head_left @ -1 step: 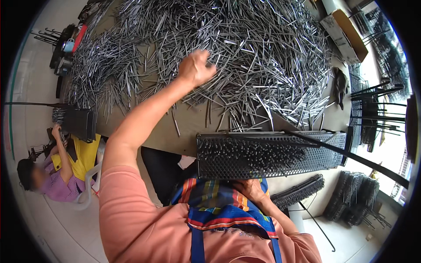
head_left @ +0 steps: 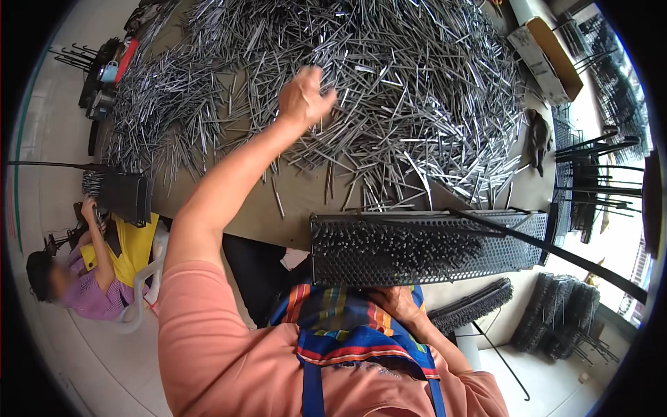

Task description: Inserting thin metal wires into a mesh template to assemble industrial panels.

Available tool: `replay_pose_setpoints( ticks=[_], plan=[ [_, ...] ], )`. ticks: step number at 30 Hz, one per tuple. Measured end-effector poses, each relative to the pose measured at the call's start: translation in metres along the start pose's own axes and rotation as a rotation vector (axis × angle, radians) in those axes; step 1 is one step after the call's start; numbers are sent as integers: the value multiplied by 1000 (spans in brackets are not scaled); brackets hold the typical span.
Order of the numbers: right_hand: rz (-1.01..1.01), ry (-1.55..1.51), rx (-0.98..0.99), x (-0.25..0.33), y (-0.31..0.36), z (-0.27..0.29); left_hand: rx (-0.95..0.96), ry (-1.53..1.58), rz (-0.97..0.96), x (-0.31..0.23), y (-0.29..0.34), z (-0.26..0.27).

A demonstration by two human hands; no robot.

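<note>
Rack (head_left: 524,243) perforated, dark rod ends (head_left: 431,256) crowding its left and middle. Left hand (head_left: 304,101) beyond rack, over loose metal rods (head_left: 445,90), thumb wide of fingers. Right hand (head_left: 397,303) at rack's near edge, fingers partly hidden, can't tell grip.

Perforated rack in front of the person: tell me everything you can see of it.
The perforated rack is long, dark and metal-looking, with rows of small holes and a thin frame. Dark rod ends crowd its left and middle; holes show bare at the right. It lies lengthwise along the near edge of the table. A black bar crosses it diagonally. The right hand is at its lower edge; contact is unclear.
</note>
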State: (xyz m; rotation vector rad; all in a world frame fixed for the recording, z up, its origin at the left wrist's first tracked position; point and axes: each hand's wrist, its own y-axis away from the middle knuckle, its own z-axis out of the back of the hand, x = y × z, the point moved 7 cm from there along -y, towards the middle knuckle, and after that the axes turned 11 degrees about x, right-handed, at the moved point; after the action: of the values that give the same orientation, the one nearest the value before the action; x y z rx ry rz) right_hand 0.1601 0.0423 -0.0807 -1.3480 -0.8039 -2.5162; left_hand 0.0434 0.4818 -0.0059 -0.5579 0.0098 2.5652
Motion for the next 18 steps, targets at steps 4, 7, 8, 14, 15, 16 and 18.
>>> replay_pose_setpoints(
  ticks=[4, 7, 8, 14, 15, 16, 18],
  plan=[
    [3, -94, 31, -8, 2, -5, -71, -188, 519, 124, -41, -5],
    [-37, -137, -21, -11, 3, 1, 172, 52, 641, 129, -68, -30],
    [-88, -203, -31, -15, 5, 2, 218, -76, 623, 103, -79, -37],
    [-144, -265, -96, -22, 2, 2, 251, -342, 438, 70, -97, -49],
    [-147, -267, -95, -27, 3, -2, 332, -336, 441, 69, -100, -49],
    [-154, -265, -101, -31, 3, -4, 412, -330, 442, 66, -103, -50],
    [-158, -346, -42, -35, 2, -11, 494, -379, 467, 67, -112, -49]
  ],
)
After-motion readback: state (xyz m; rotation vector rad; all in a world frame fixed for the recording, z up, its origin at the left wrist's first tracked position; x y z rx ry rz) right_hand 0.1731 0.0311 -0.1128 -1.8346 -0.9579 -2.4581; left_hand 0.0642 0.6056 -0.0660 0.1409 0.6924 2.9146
